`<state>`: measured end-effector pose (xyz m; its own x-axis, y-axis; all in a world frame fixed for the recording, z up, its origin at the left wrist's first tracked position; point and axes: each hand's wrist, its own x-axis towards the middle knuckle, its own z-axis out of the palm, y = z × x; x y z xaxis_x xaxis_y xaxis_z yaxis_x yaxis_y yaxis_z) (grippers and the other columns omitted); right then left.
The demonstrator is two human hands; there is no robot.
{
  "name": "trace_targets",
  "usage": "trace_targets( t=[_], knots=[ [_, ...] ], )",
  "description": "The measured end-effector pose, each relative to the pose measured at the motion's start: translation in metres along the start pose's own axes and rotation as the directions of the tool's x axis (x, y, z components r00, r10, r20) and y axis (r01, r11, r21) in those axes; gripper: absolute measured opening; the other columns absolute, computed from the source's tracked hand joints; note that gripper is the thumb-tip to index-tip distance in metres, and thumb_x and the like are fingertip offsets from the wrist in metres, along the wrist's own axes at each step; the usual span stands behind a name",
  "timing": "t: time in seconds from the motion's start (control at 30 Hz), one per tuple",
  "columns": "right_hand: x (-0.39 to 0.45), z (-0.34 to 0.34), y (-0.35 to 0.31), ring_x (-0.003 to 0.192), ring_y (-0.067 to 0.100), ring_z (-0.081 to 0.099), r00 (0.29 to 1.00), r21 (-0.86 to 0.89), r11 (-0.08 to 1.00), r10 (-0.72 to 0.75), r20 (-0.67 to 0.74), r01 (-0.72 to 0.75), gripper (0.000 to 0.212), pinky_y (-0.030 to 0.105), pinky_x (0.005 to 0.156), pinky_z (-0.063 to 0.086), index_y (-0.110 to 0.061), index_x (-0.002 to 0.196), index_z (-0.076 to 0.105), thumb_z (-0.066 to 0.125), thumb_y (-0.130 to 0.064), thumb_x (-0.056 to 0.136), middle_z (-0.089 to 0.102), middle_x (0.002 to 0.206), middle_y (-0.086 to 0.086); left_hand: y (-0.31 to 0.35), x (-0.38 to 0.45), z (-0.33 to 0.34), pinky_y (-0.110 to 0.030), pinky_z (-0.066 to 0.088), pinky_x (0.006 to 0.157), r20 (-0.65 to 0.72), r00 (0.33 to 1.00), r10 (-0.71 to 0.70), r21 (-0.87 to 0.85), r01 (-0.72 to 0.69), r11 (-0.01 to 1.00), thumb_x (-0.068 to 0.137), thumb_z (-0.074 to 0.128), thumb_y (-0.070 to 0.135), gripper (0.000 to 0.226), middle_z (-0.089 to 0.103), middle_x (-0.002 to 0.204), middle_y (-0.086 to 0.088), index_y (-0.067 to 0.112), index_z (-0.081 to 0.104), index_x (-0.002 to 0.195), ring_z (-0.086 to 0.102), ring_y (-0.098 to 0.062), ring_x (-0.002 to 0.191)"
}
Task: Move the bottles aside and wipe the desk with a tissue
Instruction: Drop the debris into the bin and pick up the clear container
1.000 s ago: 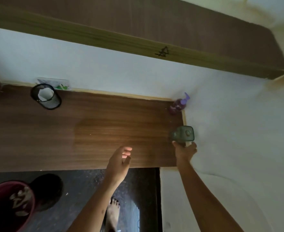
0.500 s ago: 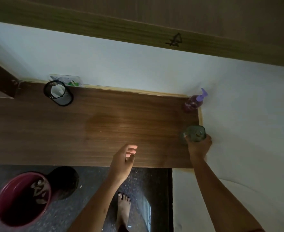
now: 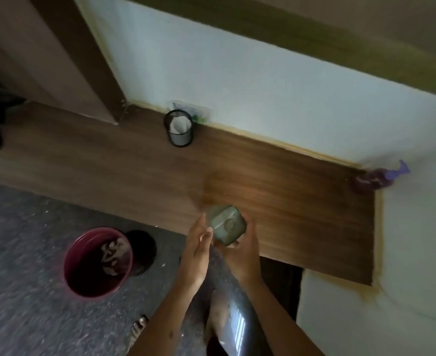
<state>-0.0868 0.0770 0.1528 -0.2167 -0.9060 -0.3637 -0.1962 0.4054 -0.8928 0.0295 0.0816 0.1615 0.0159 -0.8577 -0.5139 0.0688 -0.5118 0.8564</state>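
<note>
A green square-shouldered bottle [image 3: 225, 224] is held over the front edge of the wooden desk [image 3: 301, 206]. My right hand [image 3: 242, 255] grips it from below and the right. My left hand [image 3: 196, 250] touches its left side with the fingers spread along it. A purple pump bottle [image 3: 377, 177] stands in the far right corner of the desk, against the white wall. A black mesh cup [image 3: 178, 128] at the back of the desk holds a white tissue [image 3: 177, 124].
A maroon bucket [image 3: 98, 263] with white scraps inside stands on the grey floor left of my arms, a dark round object behind it. A wooden shelf runs overhead. A dark vertical panel meets the desk at the left. White walls border the desk at the back and right.
My right hand lifted the green bottle from the desk's right edge and carried it left to the front edge. My left hand came up to its side. The view swung left.
</note>
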Motion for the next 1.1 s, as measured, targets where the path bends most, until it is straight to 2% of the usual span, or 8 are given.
trace_targets(
  t=[0.07, 0.2, 0.43, 0.53, 0.7, 0.83, 0.97, 1.1],
  knots=[
    [-0.016, 0.042, -0.003, 0.105, 0.009, 0.063, 0.997, -0.026, 0.999, -0.041, 0.073, 0.043, 0.078, 0.036, 0.084, 0.057, -0.029, 0.125, 0.043, 0.089, -0.024, 0.062, 0.060, 0.118, -0.006, -0.008, -0.006, -0.039, -0.041, 0.030, 0.116, -0.069, 0.997, -0.046, -0.049, 0.043, 0.998, 0.082, 0.050, 0.062, 0.065, 0.039, 0.149, 0.008, 0.035, 0.040, 0.141, 0.039, -0.009, 0.137],
    [-0.041, 0.108, -0.006, 0.116, 0.010, 0.055, 0.978, -0.071, 0.989, -0.117, 0.172, 0.131, 0.085, 0.039, 0.090, 0.054, -0.025, 0.134, 0.039, 0.086, -0.032, 0.063, 0.048, 0.128, -0.014, -0.012, -0.024, -0.104, -0.040, 0.026, 0.118, -0.158, 0.980, -0.123, -0.171, 0.096, 0.981, 0.080, 0.054, 0.060, 0.080, 0.034, 0.153, 0.005, 0.026, 0.030, 0.148, 0.033, -0.008, 0.140],
    [-0.067, 0.236, 0.025, 0.116, 0.006, 0.052, 0.949, -0.106, 0.990, -0.053, 0.312, 0.090, 0.080, 0.034, 0.093, 0.052, -0.027, 0.132, 0.042, 0.086, -0.024, 0.065, 0.045, 0.124, -0.013, -0.064, -0.023, -0.209, -0.037, 0.040, 0.107, -0.376, 0.883, -0.281, -0.374, 0.133, 0.918, 0.100, 0.039, 0.039, 0.041, 0.061, 0.128, -0.004, 0.016, 0.054, 0.130, 0.056, -0.016, 0.120],
    [-0.063, 0.289, 0.067, 0.116, 0.009, 0.051, 0.919, -0.207, 0.978, 0.048, 0.392, 0.037, 0.084, 0.028, 0.097, 0.049, -0.024, 0.133, 0.039, 0.086, -0.027, 0.063, 0.044, 0.124, -0.006, -0.104, -0.002, -0.250, -0.038, 0.050, 0.094, -0.389, 0.826, -0.409, -0.465, 0.207, 0.861, 0.099, 0.038, 0.042, 0.038, 0.068, 0.104, -0.005, 0.015, 0.063, 0.110, 0.064, -0.017, 0.098],
    [-0.032, 0.372, 0.159, 0.124, 0.017, 0.049, 0.831, -0.326, 0.945, 0.210, 0.514, -0.036, 0.091, 0.038, 0.101, 0.048, -0.025, 0.144, 0.027, 0.076, -0.034, 0.068, 0.044, 0.137, -0.001, -0.200, 0.057, -0.309, -0.033, 0.052, 0.081, -0.375, 0.762, -0.528, -0.507, 0.309, 0.805, 0.098, 0.032, 0.052, 0.056, 0.068, 0.112, -0.012, 0.010, 0.061, 0.120, 0.063, -0.023, 0.104],
    [0.005, 0.426, 0.232, 0.132, 0.020, 0.042, 0.811, -0.393, 0.917, 0.281, 0.514, -0.069, 0.104, 0.037, 0.107, 0.041, -0.018, 0.147, 0.026, 0.058, -0.059, 0.057, 0.038, 0.147, 0.004, -0.287, 0.112, -0.352, -0.039, 0.041, 0.106, -0.321, 0.780, -0.538, -0.550, 0.309, 0.776, 0.096, 0.025, 0.057, 0.068, 0.063, 0.125, -0.014, 0.006, 0.055, 0.131, 0.059, -0.023, 0.115],
    [0.034, 0.469, 0.296, 0.128, 0.018, 0.047, 0.712, -0.449, 0.869, 0.449, 0.540, -0.208, 0.101, 0.037, 0.103, 0.045, -0.027, 0.148, 0.019, 0.067, -0.050, 0.061, 0.040, 0.143, -0.002, -0.354, 0.154, -0.375, -0.041, 0.043, 0.105, -0.290, 0.811, -0.508, -0.478, 0.337, 0.811, 0.085, 0.026, 0.074, 0.081, 0.067, 0.120, -0.009, 0.015, 0.057, 0.130, 0.061, -0.021, 0.114],
    [0.051, 0.495, 0.345, 0.122, 0.021, 0.054, 0.660, -0.468, 0.848, 0.503, 0.558, -0.250, 0.092, 0.043, 0.093, 0.053, -0.034, 0.141, 0.024, 0.070, -0.044, 0.062, 0.048, 0.137, -0.001, -0.407, 0.176, -0.382, -0.039, 0.045, 0.099, -0.290, 0.763, -0.577, -0.514, 0.384, 0.767, 0.077, 0.032, 0.081, 0.086, 0.068, 0.119, -0.009, 0.017, 0.058, 0.128, 0.063, -0.021, 0.111]
  ],
)
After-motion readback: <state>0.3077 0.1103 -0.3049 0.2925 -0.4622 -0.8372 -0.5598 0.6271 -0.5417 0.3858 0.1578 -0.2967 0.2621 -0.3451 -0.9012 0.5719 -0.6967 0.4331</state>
